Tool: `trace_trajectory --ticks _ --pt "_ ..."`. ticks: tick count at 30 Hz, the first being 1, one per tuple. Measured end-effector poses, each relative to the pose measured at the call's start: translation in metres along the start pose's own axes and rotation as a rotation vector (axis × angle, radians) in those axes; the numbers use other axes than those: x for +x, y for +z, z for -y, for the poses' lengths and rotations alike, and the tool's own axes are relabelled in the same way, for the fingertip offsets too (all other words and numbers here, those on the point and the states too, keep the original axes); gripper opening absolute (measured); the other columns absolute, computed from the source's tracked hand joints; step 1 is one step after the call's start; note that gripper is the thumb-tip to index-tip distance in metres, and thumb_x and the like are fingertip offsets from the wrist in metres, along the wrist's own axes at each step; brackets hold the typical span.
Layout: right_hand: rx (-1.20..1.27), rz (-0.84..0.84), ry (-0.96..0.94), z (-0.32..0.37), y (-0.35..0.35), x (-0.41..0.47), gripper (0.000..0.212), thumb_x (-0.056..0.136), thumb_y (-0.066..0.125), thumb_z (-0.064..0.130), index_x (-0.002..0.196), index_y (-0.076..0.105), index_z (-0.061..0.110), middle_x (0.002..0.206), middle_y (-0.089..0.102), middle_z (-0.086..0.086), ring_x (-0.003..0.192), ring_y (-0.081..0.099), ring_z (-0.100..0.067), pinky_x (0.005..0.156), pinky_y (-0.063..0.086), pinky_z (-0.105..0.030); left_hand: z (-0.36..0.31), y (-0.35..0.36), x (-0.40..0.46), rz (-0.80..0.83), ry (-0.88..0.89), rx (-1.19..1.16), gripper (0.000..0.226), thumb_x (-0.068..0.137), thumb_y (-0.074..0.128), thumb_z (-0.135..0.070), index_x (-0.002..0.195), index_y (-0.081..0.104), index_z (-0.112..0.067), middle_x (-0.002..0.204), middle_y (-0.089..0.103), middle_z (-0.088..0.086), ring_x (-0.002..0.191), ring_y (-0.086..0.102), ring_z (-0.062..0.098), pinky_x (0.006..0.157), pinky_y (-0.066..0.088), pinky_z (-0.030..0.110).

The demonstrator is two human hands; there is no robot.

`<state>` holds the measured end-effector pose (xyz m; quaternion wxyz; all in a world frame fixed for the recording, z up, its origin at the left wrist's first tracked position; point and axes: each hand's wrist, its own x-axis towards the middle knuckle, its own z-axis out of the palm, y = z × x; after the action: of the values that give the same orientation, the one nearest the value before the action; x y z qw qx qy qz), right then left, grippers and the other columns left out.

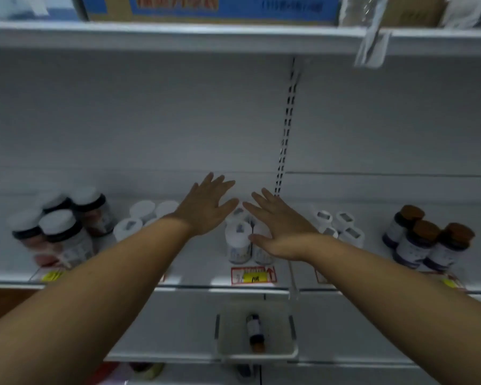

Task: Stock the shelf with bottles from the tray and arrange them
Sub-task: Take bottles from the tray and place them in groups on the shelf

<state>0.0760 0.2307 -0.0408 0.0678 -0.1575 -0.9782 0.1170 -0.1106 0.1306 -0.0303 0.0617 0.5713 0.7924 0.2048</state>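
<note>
Our forearms fill the near view, reaching up to the shelf (206, 284), and below them a clear tray (257, 354) holds one brown-capped bottle (254, 332) lying on its side. We hold our left hand (206, 209) and right hand (281, 223) flat, fingers spread and gripping nothing, thumbs nearly meeting over the white-capped bottles (238, 240) clustered between and under our palms. Beyond our fingertips bare shelf runs back to the rear wall. Left of our left fingers stand more white bottles (142, 215), then dark jars (64, 226); right of our right fingers, small white bottles (342, 223) and brown-capped bottles (425, 240). Price tags (253, 275) line the front edge beneath our wrists.
</note>
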Motion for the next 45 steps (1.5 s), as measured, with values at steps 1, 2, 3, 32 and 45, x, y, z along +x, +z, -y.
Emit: trace_trajectory --ticks 1,2,3,32,45 --pt "-0.014 -0.006 -0.049 0.006 0.003 -0.005 0.070 0.091 0.046 0.044 0.148 0.009 0.028 0.160 -0.001 0.002 0.144 -0.010 -0.011 0.113 -0.010 -0.023 0.003 -0.001 -0.005 0.006 -0.003 0.029 0.057 0.096 0.033 -0.049 0.148 0.021 -0.029 0.161 0.011 0.000 0.148 -0.002 0.016 0.117 -0.004 0.038" --pt "-0.006 -0.039 -0.099 0.013 0.006 -0.011 0.068 0.091 0.050 0.040 0.148 0.016 0.024 0.159 0.006 -0.001 0.145 -0.005 -0.013 0.114 -0.006 -0.023 0.005 -0.001 -0.011 0.005 -0.006 0.053 0.056 0.096 0.035 -0.046 0.148 0.022 -0.027 0.160 0.013 0.001 0.148 0.000 0.017 0.118 -0.003 0.037" --pt "0.014 -0.088 -0.153 0.021 0.009 -0.019 0.065 0.089 0.054 0.035 0.146 0.026 0.019 0.158 0.016 -0.005 0.145 0.002 -0.014 0.115 0.000 -0.024 0.006 -0.003 -0.017 -0.010 -0.001 0.071 0.055 0.097 0.037 -0.043 0.147 0.025 -0.025 0.159 0.017 0.002 0.148 0.004 0.017 0.118 0.000 0.036" --pt "0.369 0.483 0.781 -0.081 0.424 -0.039 0.078 0.084 0.062 0.038 0.142 0.019 0.010 0.121 0.057 -0.015 0.104 0.058 -0.033 0.082 0.047 -0.040 0.102 0.351 -0.176 0.321 -0.185 0.014 0.068 0.090 0.036 -0.051 0.149 0.012 -0.026 0.161 0.006 0.002 0.148 -0.004 0.020 0.119 0.007 0.047" --pt "0.829 0.355 0.963 -0.033 0.300 -0.075 0.059 0.078 0.073 0.029 0.127 0.044 0.014 0.109 0.060 -0.012 0.089 0.062 -0.023 0.068 0.050 -0.027 0.052 0.274 -0.165 0.361 -0.067 -0.132 0.067 0.088 0.056 -0.027 0.146 0.023 -0.028 0.160 0.014 -0.003 0.145 0.018 0.014 0.112 0.025 0.026"
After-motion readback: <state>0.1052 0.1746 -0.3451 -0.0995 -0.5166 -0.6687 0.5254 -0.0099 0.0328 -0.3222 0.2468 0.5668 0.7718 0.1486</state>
